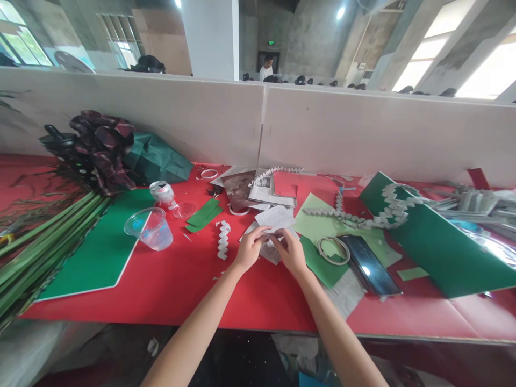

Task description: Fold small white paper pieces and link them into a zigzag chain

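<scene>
At the middle of the red table, my left hand and my right hand are close together, fingers pinched on a small piece of paper. My fingertips hide most of it, so its folds cannot be made out. Just beyond lies a printed sheet of paper, and more printed scraps lie under my hands. Left of my left hand is a short zigzag chain of folded paper. A longer folded-paper chain stretches across green paper on the right, onto a green board.
A phone and a roll of tape lie to the right. On the left are a plastic cup, a can, green paper strips and long leaves. A low partition borders the table's back.
</scene>
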`<state>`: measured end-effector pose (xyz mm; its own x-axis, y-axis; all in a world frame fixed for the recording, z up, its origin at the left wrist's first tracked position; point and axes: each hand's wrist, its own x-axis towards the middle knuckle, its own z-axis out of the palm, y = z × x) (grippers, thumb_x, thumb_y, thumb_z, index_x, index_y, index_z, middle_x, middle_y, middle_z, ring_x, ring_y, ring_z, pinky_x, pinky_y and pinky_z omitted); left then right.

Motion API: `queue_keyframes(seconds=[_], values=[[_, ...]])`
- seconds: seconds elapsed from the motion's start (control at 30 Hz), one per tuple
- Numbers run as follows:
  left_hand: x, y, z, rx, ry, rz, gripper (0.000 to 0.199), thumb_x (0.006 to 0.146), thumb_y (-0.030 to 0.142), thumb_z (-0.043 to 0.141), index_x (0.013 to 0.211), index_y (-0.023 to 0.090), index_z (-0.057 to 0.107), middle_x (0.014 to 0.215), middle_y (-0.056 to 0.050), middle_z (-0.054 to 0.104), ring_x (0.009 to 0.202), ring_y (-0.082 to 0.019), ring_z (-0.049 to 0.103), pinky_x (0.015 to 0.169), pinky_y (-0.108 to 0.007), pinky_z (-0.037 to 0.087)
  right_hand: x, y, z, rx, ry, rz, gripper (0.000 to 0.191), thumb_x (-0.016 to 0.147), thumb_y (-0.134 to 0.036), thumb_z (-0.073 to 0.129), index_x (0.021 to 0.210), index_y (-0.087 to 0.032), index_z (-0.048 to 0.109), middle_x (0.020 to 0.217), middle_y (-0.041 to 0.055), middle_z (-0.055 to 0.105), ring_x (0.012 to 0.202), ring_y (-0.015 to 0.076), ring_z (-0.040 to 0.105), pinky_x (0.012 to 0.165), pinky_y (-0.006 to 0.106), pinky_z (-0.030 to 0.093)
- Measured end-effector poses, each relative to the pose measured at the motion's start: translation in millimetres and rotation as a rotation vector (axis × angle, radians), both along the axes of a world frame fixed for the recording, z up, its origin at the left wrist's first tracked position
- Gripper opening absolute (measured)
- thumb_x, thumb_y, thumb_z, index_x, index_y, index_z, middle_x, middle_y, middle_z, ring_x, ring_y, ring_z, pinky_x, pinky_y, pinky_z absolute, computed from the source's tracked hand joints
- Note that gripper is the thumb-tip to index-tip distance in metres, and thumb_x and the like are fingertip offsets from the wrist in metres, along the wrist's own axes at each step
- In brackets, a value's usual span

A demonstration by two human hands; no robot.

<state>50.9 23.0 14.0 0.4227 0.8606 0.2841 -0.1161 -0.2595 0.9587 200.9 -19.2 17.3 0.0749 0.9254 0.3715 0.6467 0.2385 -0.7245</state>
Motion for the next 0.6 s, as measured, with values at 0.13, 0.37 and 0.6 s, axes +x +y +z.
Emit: queue_keyframes(seconds=[0.13,0.37,0.6], values=[[1.0,0.2,-0.8,0.023,0.026,0.033,0.033,0.087,0.019,0.049,0.119,0.019,0.057,0.111,-0.01,0.067,0.108,-0.021,0.061,0.094,-0.034,0.047,0.0,1.3,-2.8,-0.019,0.025,0.02,0.022,0.088,-0.04,0.048,0.096,-0.021,0.056,0.086,0.0021,0.067,0.055,0.0117,0.056,0.057,0.023,0.04],[0.4,2.1,1.7,0.075,0.134,0.213,0.018,0.08,0.025,0.062,0.095,0.017,0.068,0.107,-0.011,0.067,0.099,-0.022,0.064,0.085,-0.033,0.051,1.3,1.4,-3.8,-0.001,-0.008,0.028,0.02,0.091,-0.036,0.043,0.092,-0.022,0.057,0.07,0.0004,0.064,0.055,0.0143,0.058,0.06,0.024,0.041],[-3.9,3.3,4.7,0.167,0.177,0.286,0.011,0.078,0.02,0.063,0.084,0.016,0.071,0.086,-0.008,0.069,0.084,-0.021,0.064,0.079,-0.032,0.05,1.8,3.1,-5.3,-0.037,0.049,0.025,0.02,0.087,-0.039,0.051,0.092,-0.022,0.059,0.073,0.0006,0.066,0.056,0.0141,0.06,0.057,0.023,0.042]])
